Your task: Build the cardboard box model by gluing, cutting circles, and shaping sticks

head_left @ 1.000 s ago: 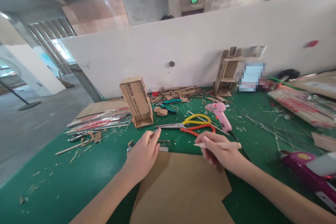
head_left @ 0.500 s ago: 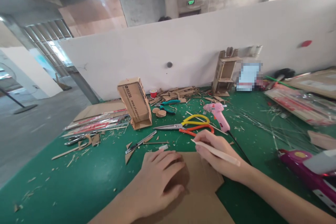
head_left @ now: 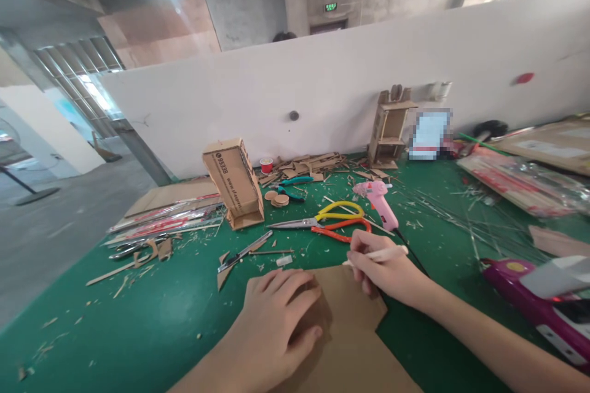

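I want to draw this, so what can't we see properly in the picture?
In the head view:
Cardboard sheet: near end cut off by the bottom edge; part hidden under the left hand.
Pen: middle part hidden by the right hand.
Purple machine: cut off by the right edge.
Pale blue rectangle: blurred into squares.

The green bench (head_left: 152, 325) carries a brown cardboard sheet (head_left: 353, 344) on its near side. Beyond it lie a box cutter (head_left: 244, 252), scissors (head_left: 314, 221), a pink glue gun (head_left: 381, 201) and teal-handled pliers (head_left: 297, 181) — cardboard offcuts (head_left: 310, 166) heaped farther back. A printed cardboard box (head_left: 234, 183) stands left of the scissors — pale shavings (head_left: 121, 286) litter the bench.
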The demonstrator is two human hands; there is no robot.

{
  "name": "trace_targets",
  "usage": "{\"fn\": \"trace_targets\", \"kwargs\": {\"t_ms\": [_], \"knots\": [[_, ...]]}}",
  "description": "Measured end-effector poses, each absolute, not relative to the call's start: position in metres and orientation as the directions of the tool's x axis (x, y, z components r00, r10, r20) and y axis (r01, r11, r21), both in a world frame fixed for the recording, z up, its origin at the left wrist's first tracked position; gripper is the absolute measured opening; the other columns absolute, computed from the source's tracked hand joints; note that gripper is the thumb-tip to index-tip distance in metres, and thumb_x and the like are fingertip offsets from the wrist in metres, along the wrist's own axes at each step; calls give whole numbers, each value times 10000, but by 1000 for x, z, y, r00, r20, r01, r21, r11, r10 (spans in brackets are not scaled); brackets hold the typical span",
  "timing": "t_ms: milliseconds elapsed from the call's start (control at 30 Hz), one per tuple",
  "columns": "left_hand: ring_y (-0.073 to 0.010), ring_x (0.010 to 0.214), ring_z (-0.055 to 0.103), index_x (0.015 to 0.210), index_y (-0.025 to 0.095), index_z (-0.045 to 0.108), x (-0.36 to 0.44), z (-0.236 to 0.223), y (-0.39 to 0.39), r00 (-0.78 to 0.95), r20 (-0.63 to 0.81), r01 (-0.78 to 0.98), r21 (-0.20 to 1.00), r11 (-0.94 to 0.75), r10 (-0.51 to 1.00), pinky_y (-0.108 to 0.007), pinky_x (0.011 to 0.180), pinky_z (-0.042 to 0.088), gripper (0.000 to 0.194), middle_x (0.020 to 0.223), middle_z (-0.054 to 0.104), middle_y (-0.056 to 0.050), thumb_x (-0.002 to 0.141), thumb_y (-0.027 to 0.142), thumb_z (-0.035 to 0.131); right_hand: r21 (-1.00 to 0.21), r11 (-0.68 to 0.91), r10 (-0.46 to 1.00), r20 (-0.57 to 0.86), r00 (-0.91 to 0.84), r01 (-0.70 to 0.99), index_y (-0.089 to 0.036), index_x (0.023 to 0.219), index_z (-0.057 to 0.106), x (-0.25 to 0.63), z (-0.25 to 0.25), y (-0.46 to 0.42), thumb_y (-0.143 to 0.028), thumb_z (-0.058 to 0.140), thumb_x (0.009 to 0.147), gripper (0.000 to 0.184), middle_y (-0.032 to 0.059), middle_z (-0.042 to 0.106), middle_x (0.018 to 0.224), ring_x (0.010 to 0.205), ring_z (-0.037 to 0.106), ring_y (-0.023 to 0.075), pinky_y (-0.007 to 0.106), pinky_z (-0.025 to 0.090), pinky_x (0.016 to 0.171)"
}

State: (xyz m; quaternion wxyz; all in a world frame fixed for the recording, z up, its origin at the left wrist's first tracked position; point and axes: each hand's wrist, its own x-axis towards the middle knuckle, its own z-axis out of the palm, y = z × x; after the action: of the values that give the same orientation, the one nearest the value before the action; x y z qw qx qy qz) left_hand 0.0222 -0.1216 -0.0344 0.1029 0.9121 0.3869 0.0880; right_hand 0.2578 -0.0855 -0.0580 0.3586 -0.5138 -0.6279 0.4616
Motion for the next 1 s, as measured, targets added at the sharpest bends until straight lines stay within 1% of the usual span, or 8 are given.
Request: {"fn": "trace_targets", "kwargs": {"t_ms": [67,100,233,433,633,800,900,1000], "knots": [[-259,1181,455,1237,313,508,21,-34,-121,686,85,686,253,-682,722,-473,971,389,359,1331,497,-23,879,334,494,-946,30,972,-48,-230,323,-217,717,400,261,-59,-84,-342,467,827,179,-54,565,542,372,538,98,163,323,294],[-260,1182,454,1234,310,511,21,-34,-122,687,88,686,251,-683,722,-473,971,388,353,1331,498,-25,882,334,488,-942,35,969,-50,-243,333,-217,716,403,262,-60,-84,-341,476,823,180,-52,570,541,380,542,99,164,334,302],[-262,1185,449,1238,309,507,20,-36,-123,687,89,686,248,-684,721,-478,971,386,357,1330,499,-28,882,335,486,-916,125,955,7,-297,380,-212,699,405,261,-58,-89,-381,512,832,241,-50,570,523,399,557,101,193,420,377],[-257,1195,435,1226,307,508,20,-37,-122,685,98,685,254,-683,722,-484,979,375,340,1334,491,-21,888,321,474,-882,187,943,39,-330,432,-215,696,388,257,-58,-92,-341,477,860,225,-54,556,551,399,558,92,182,396,379],[-250,1188,434,1230,309,502,20,-37,-122,680,90,689,260,-676,727,-475,979,372,344,1328,491,-12,887,317,471,-874,177,946,25,-323,452,-218,698,375,257,-63,-91,-329,453,868,217,-57,551,559,394,535,81,168,372,364],[-239,1204,422,1232,326,489,20,-36,-121,677,81,696,252,-672,731,-477,983,366,334,1341,480,8,901,321,443,-884,134,970,25,-240,449,-221,686,367,265,-66,-90,-294,442,861,203,-65,534,513,350,513,85,176,380,341],[-238,1208,418,1220,331,490,19,-36,-122,673,75,702,249,-667,736,-479,980,368,322,1345,477,15,903,323,439,-909,94,971,-5,-238,405,-225,698,367,270,-65,-90,-295,438,864,193,-59,554,541,389,543,101,193,416,358],[-241,1200,423,1209,339,492,18,-37,-122,668,72,706,252,-661,741,-484,972,372,319,1339,479,25,893,324,453,-909,92,971,-10,-240,408,-225,716,382,271,-64,-92,-320,440,875,194,-51,575,587,443,571,106,196,432,387]]}}
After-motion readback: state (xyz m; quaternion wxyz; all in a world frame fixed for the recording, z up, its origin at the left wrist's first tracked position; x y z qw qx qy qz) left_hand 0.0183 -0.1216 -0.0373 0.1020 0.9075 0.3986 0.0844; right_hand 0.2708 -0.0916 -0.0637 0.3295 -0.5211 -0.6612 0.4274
